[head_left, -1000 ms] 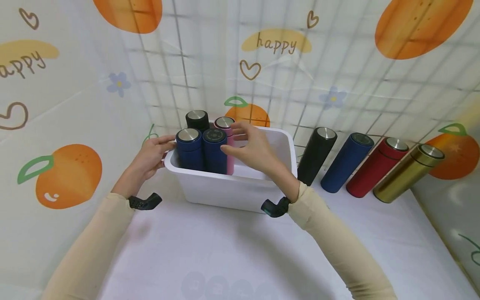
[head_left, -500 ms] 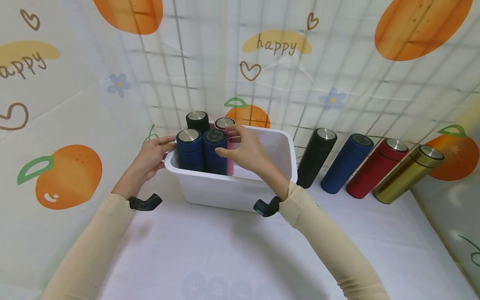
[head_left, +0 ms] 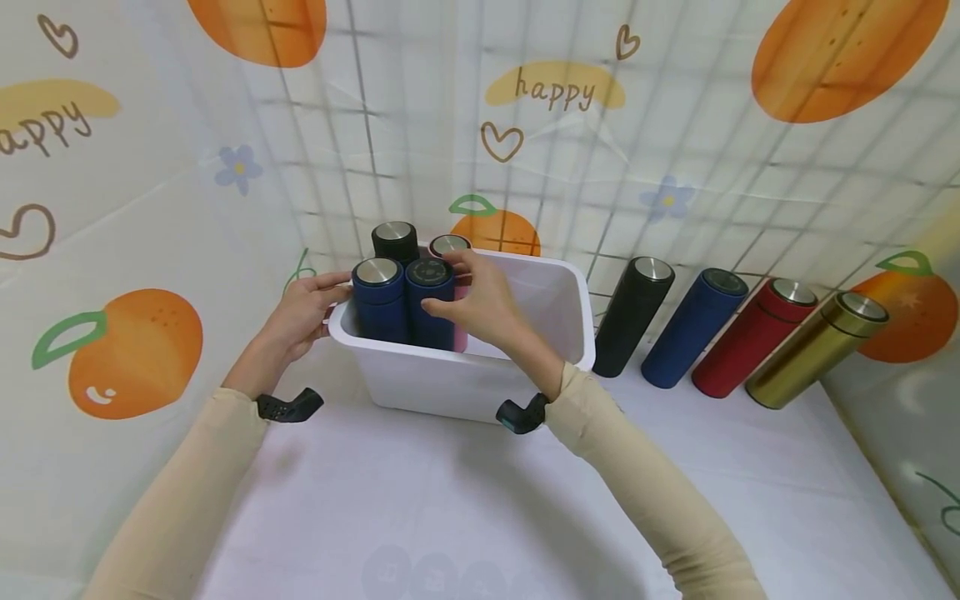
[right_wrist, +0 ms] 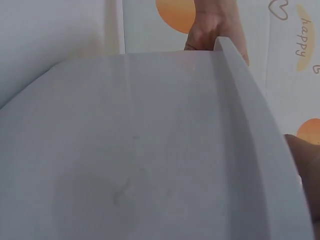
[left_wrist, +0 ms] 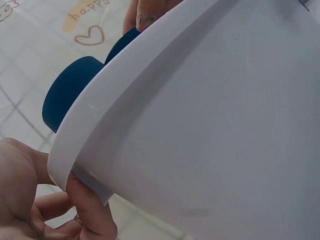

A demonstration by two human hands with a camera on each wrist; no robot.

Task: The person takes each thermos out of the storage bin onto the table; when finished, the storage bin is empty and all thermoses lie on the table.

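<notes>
My left hand (head_left: 296, 321) grips the left end of a white plastic bin (head_left: 435, 383), its curled fingers at the rim in the left wrist view. Inside the bin several thermos flasks stand together at the left: a blue thermos with a silver lid (head_left: 378, 304), a blue thermos with a black display lid (head_left: 427, 312), a black thermos (head_left: 394, 243) and a pink thermos (head_left: 451, 244), partly hidden. My right hand (head_left: 483, 304) reaches over the front rim, its thumb and fingers curved round the black-lidded blue thermos. In the right wrist view the bin wall hides most of that hand.
Right of the bin a row of thermoses stands on the white table (head_left: 375, 492): a black one (head_left: 633, 317), a blue one (head_left: 693, 329), a red one (head_left: 753, 337) and a gold one (head_left: 817, 350). Behind them hangs a printed curtain (head_left: 555, 183) over a wire grid.
My right hand has shifted left, away from beside the pink thermos and onto the black-lidded blue one. The left hand, the bin and the flasks look unmoved.
</notes>
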